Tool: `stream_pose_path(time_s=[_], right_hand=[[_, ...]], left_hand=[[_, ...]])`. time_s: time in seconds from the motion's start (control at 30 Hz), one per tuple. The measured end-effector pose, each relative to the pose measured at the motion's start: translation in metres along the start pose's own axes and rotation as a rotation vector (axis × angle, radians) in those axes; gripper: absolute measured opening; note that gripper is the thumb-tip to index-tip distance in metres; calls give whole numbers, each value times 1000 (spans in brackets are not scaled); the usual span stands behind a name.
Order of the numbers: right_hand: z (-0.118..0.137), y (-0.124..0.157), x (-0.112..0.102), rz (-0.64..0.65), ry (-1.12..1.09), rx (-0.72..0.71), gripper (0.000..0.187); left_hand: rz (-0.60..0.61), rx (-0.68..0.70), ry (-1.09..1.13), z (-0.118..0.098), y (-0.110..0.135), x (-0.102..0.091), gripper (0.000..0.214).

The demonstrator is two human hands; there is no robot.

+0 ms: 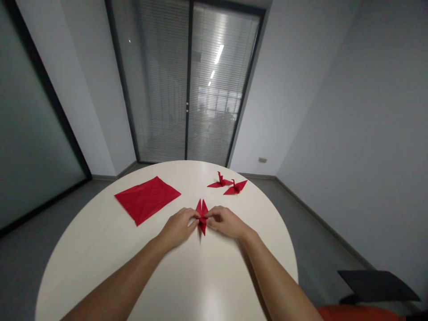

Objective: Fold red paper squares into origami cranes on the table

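Note:
Both hands meet over a small folded red paper piece (202, 209) near the middle of a round white table (100, 249). My left hand (177, 227) pinches its left side with closed fingers. My right hand (225, 221) pinches its right side the same way. Two pointed flaps stick up beyond my fingers and one tip points down toward me. Beyond the hands, at the far right of the table, two finished red paper cranes (220, 181) (236, 187) sit side by side.
A flat stack of red square paper (147, 199) lies on the table's far left. Glass doors with blinds (189, 84) stand behind the table. A dark chair part (377, 285) and an orange surface (361, 313) show at the lower right.

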State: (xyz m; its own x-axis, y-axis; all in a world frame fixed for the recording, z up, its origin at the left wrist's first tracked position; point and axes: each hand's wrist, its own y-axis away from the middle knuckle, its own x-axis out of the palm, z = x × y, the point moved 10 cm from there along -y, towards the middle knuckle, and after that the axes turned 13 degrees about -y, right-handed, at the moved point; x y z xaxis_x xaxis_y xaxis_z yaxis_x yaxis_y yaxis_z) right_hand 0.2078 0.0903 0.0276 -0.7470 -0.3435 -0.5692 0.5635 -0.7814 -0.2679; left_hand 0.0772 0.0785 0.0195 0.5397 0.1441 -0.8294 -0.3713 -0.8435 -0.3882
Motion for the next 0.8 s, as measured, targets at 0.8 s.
stream_pose_path(time_s=[0.8], right_hand=[[-31,-1,-6,-242,-195,111,60]], left_hand=[[-34,-32,-3,9,2,6,6]])
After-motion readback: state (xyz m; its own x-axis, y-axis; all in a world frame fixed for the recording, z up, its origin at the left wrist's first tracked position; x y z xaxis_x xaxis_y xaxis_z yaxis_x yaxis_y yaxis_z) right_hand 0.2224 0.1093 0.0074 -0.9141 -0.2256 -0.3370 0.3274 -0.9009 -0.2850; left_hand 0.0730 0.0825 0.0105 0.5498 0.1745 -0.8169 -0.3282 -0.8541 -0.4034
